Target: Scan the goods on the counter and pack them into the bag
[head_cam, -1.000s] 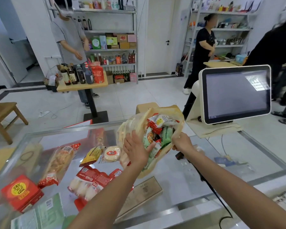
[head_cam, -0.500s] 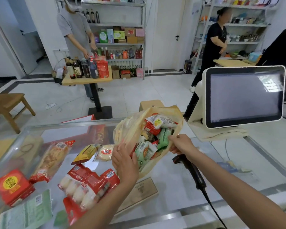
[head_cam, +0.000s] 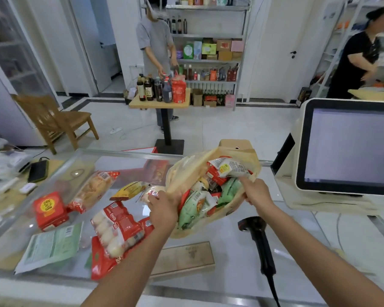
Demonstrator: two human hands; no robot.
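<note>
**Both hands hold the stuffed bag open on the counter**

Head view: the left hand (head_cam: pixel 164 207) and right hand (head_cam: pixel 256 191) each pinch the rim of the bag (head_cam: pixel 233 209), whose mouth tilts toward 6 o'clock. Snack packets (head_cam: pixel 118 227) crowd the counter (head_cam: pixel 231 247) at 9 o'clock; the scanner (head_cam: pixel 261 240) lies at 5 o'clock, its handle toward 6.

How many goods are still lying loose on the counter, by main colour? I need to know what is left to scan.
Red: 3 (red box, bread pack, sausage pack)
Green: 1 (green packet)
Yellow: 1 (yellow packet)
White: 1 (round white pack)
Total: 6
</note>
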